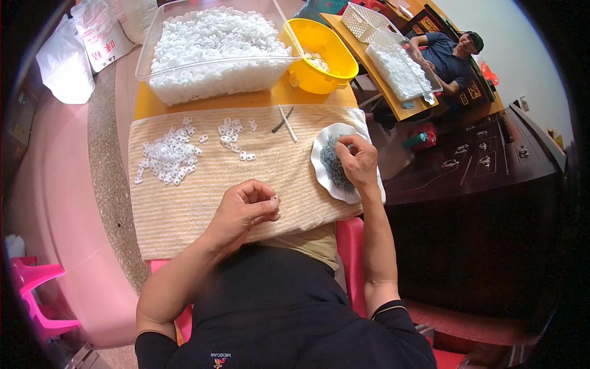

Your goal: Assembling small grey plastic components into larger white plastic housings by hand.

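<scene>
My left hand (244, 210) is over the near part of a striped cloth (184, 224), thumb and fingertips pinched on a small white plastic piece (275, 198). Over to the right, my right hand (362, 161) reaches into a scalloped white plate (319, 169), its fingers pinched together at a heap of small grey metal pieces (332, 163), which look like screws. What those fingertips hold is too small to make out. Loose white plastic pieces with holes form a large pile (167, 157) at left and a smaller group (230, 132) beside it. A white stick (289, 128) crosses a dark stick (279, 127) near the plate.
Behind the cloth stand a clear tub (215, 69) full of white pieces and a yellow tub (322, 85). At far right a person (447, 64) sits at another table with a clear container (434, 86) and a white basket (362, 24). White sacks (67, 67) stand at far left.
</scene>
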Motion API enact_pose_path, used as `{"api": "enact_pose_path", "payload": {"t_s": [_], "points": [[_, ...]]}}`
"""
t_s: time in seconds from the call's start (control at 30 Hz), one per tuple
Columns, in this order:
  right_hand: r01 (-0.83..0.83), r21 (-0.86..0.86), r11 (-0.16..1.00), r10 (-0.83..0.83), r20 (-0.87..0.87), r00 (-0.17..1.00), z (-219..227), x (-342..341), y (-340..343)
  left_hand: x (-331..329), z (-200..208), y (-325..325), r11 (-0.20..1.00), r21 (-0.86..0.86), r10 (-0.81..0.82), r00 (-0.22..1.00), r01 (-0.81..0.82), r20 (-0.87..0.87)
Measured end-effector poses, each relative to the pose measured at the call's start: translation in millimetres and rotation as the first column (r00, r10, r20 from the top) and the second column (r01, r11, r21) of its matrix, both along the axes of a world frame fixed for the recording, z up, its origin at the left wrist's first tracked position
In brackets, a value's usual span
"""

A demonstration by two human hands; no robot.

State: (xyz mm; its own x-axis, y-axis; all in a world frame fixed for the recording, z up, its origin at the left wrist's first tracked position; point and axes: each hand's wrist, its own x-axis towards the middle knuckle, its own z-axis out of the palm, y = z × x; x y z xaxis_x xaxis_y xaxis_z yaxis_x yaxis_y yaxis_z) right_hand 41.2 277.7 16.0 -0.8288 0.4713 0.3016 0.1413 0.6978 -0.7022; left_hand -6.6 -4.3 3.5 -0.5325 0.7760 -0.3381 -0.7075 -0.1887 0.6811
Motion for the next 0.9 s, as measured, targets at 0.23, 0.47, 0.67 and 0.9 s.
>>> {"api": "enact_pose_path", "payload": {"t_s": [0.23, 0.47, 0.67, 0.9], "points": [[-0.065, -0.305, 0.950, 0.045, -0.072, 0.996, 1.3, 8.3, -7.7, -0.1, -1.4, 0.8, 1.000, 0.003, 0.026, 1.000, -0.026, 0.001], [-0.237, -0.563, 0.791, 0.182, -0.154, 0.971, 1.0, 12.5, -39.3, -0.7, 0.2, -1.1, 0.998, -0.010, 0.055, 0.998, -0.055, 0.005], [-0.326, -0.759, 0.564, 0.370, -0.120, 0.921, -5.7, 16.4, -79.6, -2.1, -3.3, -1.3, 0.994, 0.032, 0.106, 0.993, -0.108, 0.054], [-0.384, -0.801, 0.460, 0.433, -0.175, 0.884, -11.3, 15.1, -102.4, -3.3, 0.0, -1.0, 0.990, 0.063, 0.115, 0.988, -0.122, 0.105]]}}
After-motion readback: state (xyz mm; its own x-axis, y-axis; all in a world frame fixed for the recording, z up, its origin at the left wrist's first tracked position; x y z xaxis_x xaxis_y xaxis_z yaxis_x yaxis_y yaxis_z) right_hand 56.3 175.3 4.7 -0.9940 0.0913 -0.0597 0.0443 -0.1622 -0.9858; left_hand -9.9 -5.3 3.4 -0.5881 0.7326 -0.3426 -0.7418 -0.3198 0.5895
